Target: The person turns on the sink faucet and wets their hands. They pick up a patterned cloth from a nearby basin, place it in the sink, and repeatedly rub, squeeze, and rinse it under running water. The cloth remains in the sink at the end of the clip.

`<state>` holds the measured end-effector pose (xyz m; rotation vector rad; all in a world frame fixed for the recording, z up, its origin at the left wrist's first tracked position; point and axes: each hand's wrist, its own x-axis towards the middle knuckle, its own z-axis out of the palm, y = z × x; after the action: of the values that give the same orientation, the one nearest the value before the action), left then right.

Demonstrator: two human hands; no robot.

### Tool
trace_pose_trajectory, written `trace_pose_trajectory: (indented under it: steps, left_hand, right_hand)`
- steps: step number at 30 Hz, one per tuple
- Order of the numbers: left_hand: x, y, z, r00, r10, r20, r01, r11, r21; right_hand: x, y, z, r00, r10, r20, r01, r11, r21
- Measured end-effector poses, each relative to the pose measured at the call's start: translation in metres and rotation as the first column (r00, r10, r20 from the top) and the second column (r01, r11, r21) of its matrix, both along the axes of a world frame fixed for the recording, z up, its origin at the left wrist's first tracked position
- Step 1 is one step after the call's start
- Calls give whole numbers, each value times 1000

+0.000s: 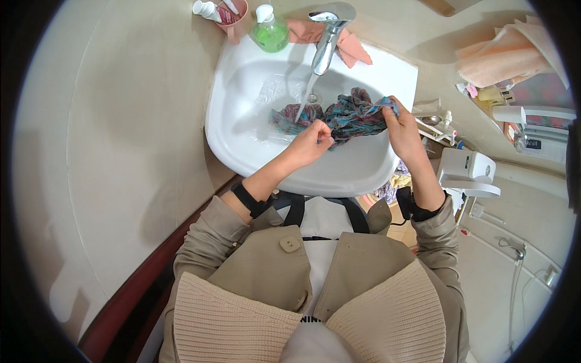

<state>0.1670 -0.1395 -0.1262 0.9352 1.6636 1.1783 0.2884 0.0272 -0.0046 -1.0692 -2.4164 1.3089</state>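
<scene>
A wet, patterned teal and dark red cloth lies bunched in the white washbasin. Water runs from the chrome faucet onto its left part. My right hand pinches a raised corner of the cloth near the basin's right rim. My left hand is at the cloth's near edge, below the stream, with its fingers curled; whether they grip any fabric is hidden.
Behind the basin stand a green soap pump bottle and a pink cup with tubes. A folded coral cloth lies around the faucet base. A peach towel hangs at right, above a crowded shelf. A wall borders the left side.
</scene>
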Motion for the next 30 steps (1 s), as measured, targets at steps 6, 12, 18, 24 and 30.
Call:
trace_pose_trajectory:
  steps: [6, 12, 18, 24, 30]
  left_hand:
    - [14, 16, 13, 990, 112, -91, -106, 992, 65]
    - [8, 13, 24, 979, -185, -85, 173, 976, -129]
    - [17, 1, 21, 988, -77, -136, 110, 962, 249]
    - [24, -2, -24, 958, -286, 13, 273, 902, -334]
    - [31, -8, -66, 939, -345, 7, 304, 817, -490]
  right_hand:
    - [3, 0, 28, 985, 87, -148, -108, 985, -138]
    - [-5, 16, 7, 995, -42, 95, 56, 987, -150]
    - [0, 40, -32, 985, -89, -147, 35, 941, -337]
    - [-17, 32, -117, 915, 311, 256, -345, 933, 100]
    - [-34, 10, -191, 587, 440, 680, -550, 833, -64]
